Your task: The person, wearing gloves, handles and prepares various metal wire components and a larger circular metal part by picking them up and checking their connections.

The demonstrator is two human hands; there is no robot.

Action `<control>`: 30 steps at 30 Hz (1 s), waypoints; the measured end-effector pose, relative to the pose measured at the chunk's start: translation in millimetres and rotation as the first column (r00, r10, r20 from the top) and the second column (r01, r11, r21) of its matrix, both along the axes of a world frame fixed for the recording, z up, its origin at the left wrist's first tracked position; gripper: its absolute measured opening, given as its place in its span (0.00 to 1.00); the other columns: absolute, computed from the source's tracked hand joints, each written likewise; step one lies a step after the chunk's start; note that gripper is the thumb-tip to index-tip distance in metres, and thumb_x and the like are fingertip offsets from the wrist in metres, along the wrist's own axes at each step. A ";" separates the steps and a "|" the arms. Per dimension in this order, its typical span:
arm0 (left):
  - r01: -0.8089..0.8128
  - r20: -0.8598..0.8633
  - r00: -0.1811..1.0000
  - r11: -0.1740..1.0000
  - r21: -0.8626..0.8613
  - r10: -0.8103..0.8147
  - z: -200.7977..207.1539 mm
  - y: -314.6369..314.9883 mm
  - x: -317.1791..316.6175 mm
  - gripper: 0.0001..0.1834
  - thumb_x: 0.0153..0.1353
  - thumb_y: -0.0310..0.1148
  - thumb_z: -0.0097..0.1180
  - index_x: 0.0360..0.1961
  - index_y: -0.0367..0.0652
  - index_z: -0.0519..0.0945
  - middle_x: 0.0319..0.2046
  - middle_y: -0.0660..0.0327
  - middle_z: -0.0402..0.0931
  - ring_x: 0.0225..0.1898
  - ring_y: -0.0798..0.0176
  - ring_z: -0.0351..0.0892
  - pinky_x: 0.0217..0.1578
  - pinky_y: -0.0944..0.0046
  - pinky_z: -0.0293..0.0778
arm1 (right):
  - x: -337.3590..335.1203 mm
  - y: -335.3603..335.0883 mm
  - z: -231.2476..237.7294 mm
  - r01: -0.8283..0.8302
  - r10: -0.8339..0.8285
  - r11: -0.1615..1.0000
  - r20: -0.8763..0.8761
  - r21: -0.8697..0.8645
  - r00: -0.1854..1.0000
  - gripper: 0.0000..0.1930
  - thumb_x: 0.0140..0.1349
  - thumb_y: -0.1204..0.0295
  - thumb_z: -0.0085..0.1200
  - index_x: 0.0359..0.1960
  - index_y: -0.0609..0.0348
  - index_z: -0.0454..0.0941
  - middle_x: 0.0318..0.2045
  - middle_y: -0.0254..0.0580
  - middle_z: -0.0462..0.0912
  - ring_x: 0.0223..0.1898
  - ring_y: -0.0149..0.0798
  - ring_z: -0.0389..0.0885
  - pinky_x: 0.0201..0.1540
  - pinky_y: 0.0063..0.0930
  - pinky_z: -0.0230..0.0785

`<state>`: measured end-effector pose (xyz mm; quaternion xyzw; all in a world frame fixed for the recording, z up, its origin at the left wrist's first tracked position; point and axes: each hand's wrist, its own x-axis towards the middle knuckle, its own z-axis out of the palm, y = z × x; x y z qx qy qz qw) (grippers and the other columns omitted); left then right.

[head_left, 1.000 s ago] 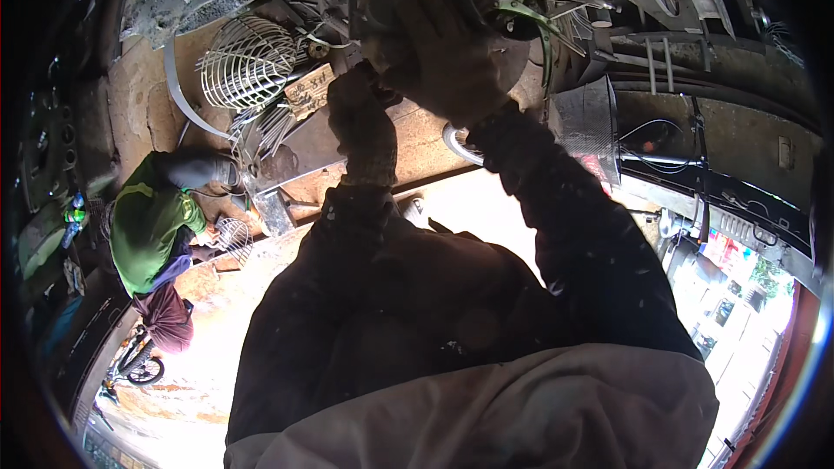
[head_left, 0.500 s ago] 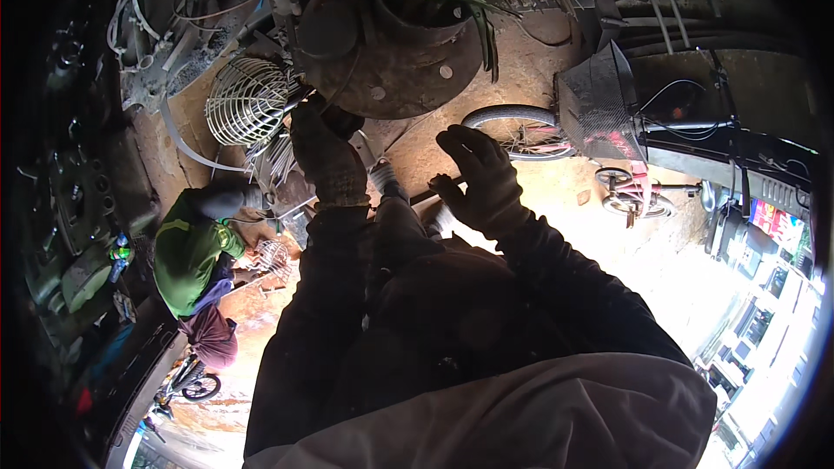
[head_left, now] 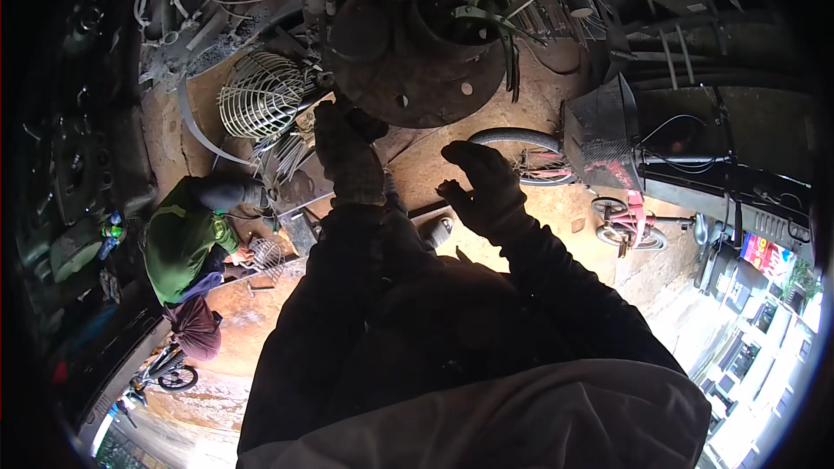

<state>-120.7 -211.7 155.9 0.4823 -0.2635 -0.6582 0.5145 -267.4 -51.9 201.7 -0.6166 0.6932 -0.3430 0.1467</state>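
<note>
My left hand (head_left: 346,155), in a pale work glove, is raised just on the near side of a round, dark metal plate (head_left: 434,111) with holes in it. Its fingers look closed, and a dark lump beside them is lost in shadow, so what they hold cannot be made out. My right hand (head_left: 488,191), gloved too, hovers to the right with its fingers bent and the thumb held apart. Nothing shows between them. Left of my left hand lies a round wire basket frame (head_left: 261,95), with a bundle of metal rods (head_left: 282,155) beside it.
A bicycle wheel (head_left: 517,136) and a dark mesh basket (head_left: 599,126) are at right, near a small pink bicycle (head_left: 637,217). At left a person in a green top (head_left: 187,243) bends over another wire frame (head_left: 268,259). A hammer (head_left: 259,289) lies on the floor there.
The view has shifted, so the metal plate and wire basket frame sit further right and slightly lower. My left hand appears further right; my right hand stays raised, its fingers still bent.
</note>
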 end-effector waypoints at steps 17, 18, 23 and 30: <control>0.083 -0.012 0.997 0.994 0.073 -0.082 11.2 -12.2 11.6 0.16 0.71 0.44 0.48 0.49 0.45 0.77 0.27 0.65 0.76 0.21 0.68 0.75 0.20 0.65 0.76 | 7.2 -175.9 40.1 -0.263 0.152 0.928 -0.377 -0.263 0.914 0.41 0.42 0.61 0.72 0.62 0.52 0.70 0.67 0.47 0.63 0.69 0.54 0.60 0.69 0.48 0.60; 0.086 -0.007 0.996 0.994 0.069 -0.086 10.3 -13.8 9.3 0.17 0.72 0.45 0.46 0.50 0.45 0.77 0.28 0.66 0.76 0.21 0.69 0.74 0.19 0.67 0.74 | 7.4 -176.9 40.7 -0.269 0.160 0.929 -0.378 -0.254 0.912 0.41 0.42 0.61 0.72 0.62 0.52 0.70 0.67 0.47 0.63 0.69 0.54 0.60 0.69 0.48 0.60; 0.107 0.056 0.993 0.994 0.014 -0.108 4.9 -20.9 13.8 0.19 0.72 0.46 0.45 0.51 0.44 0.77 0.30 0.67 0.76 0.22 0.73 0.72 0.17 0.73 0.68 | 12.8 -179.4 40.7 -0.264 0.175 0.940 -0.356 -0.218 0.918 0.40 0.39 0.62 0.72 0.57 0.55 0.69 0.63 0.51 0.63 0.68 0.57 0.60 0.69 0.49 0.57; 0.054 -0.006 0.999 0.998 -0.036 -0.054 -2.5 -33.8 21.4 0.11 0.70 0.35 0.48 0.46 0.43 0.79 0.29 0.68 0.76 0.21 0.75 0.72 0.16 0.73 0.65 | 14.7 -184.7 39.2 -0.247 0.167 0.947 -0.342 -0.204 0.925 0.40 0.40 0.59 0.72 0.58 0.54 0.70 0.64 0.52 0.63 0.68 0.58 0.58 0.70 0.50 0.54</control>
